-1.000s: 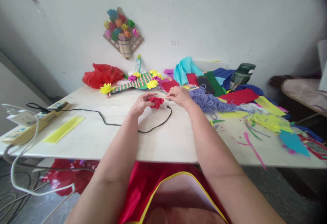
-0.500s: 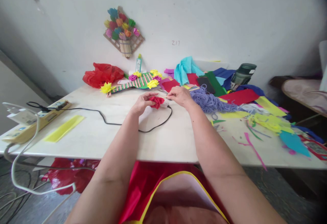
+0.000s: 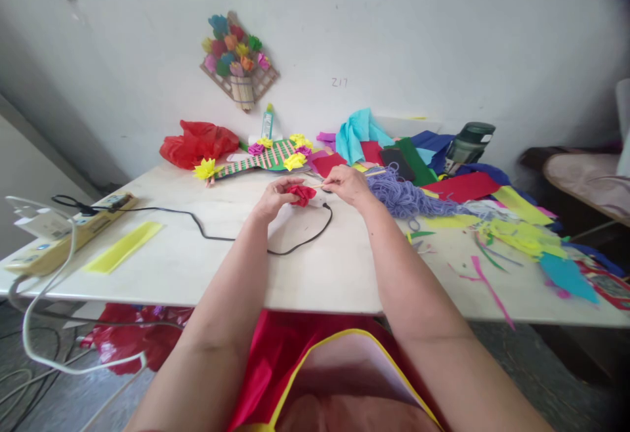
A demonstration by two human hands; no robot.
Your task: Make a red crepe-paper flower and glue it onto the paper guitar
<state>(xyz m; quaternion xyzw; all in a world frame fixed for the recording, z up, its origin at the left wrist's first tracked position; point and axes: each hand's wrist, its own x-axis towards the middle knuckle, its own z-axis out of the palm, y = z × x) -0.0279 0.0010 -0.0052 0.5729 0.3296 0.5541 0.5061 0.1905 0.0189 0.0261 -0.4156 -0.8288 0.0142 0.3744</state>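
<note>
My left hand (image 3: 273, 200) is closed on a red crepe-paper flower (image 3: 302, 195) just above the table. My right hand (image 3: 347, 184) pinches a thin wooden stick (image 3: 319, 186), whose near end reaches toward the flower's right side. Whether the stick's tip touches the petals, I cannot tell. Under the flower lies a white object with a black cable (image 3: 325, 218) joined to its right end; the hand and flower hide most of it. Behind my hands rests a green and pink woven paper piece (image 3: 266, 159) trimmed with yellow and purple paper flowers.
A purple-blue yarn heap (image 3: 403, 195), coloured paper sheets (image 3: 462, 187) and a dark bottle (image 3: 468, 144) crowd the right. At left are a power strip (image 3: 81, 232) and a yellow paper strip (image 3: 124, 248). A red plastic bag (image 3: 198, 144) and a glue bottle (image 3: 267, 122) stand behind.
The red flower has turned slightly in my left hand, and its petals look different in shape. Both hands stay in nearly the same place.
</note>
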